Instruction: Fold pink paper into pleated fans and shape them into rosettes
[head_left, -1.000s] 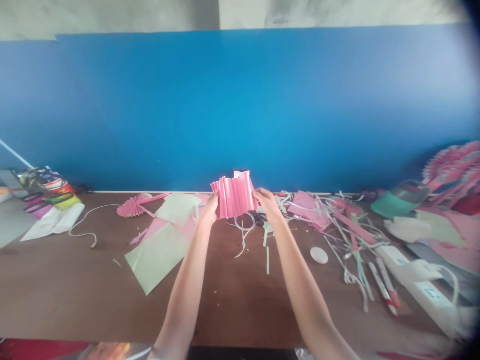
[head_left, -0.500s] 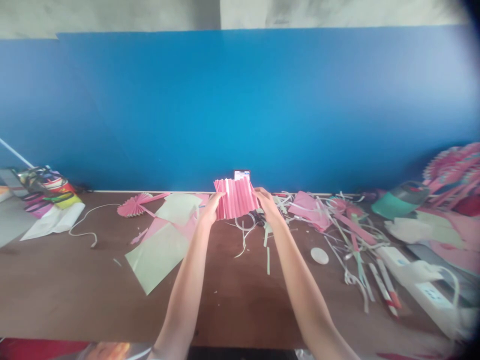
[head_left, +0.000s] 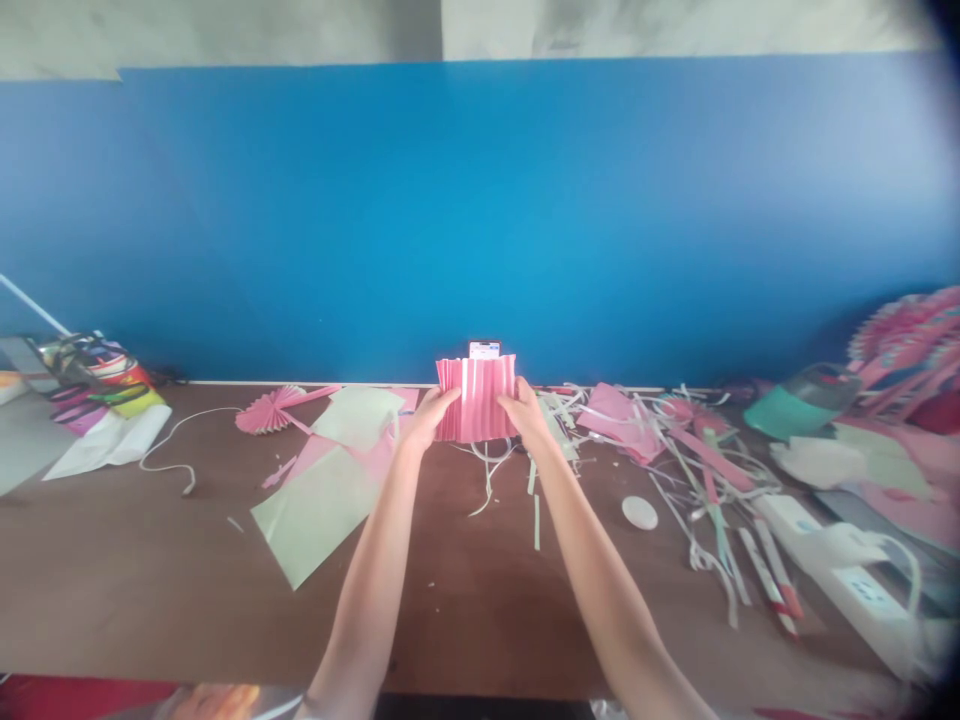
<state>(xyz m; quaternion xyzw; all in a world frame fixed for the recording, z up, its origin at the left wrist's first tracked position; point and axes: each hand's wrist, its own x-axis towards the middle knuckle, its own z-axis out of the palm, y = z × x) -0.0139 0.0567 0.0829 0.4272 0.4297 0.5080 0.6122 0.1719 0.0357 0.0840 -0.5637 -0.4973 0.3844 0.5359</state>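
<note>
A pink pleated sheet of paper (head_left: 480, 400) is held up above the far part of the brown table (head_left: 480, 600), its folds running up and down. My left hand (head_left: 433, 415) grips its left edge, thumb on the near face. My right hand (head_left: 523, 408) grips the right edge in the same way. Behind the paper's top edge shows part of a phone (head_left: 484, 349). White and pale green paper strips (head_left: 488, 475) lie under and in front of the pleated paper.
Left are green sheets (head_left: 315, 515), a pink paper fan (head_left: 266, 411) and a white cable (head_left: 166, 465). Rightward lie a white disc (head_left: 640, 513), paper scraps, pens (head_left: 766, 580), a power strip (head_left: 862, 590) and a green-and-grey container (head_left: 799, 402). A blue panel (head_left: 480, 210) stands behind.
Both thumbs have moved inward over the near face of the pleated paper. The paper now hangs straighter, with its folds more upright, and sits slightly further right at its left edge.
</note>
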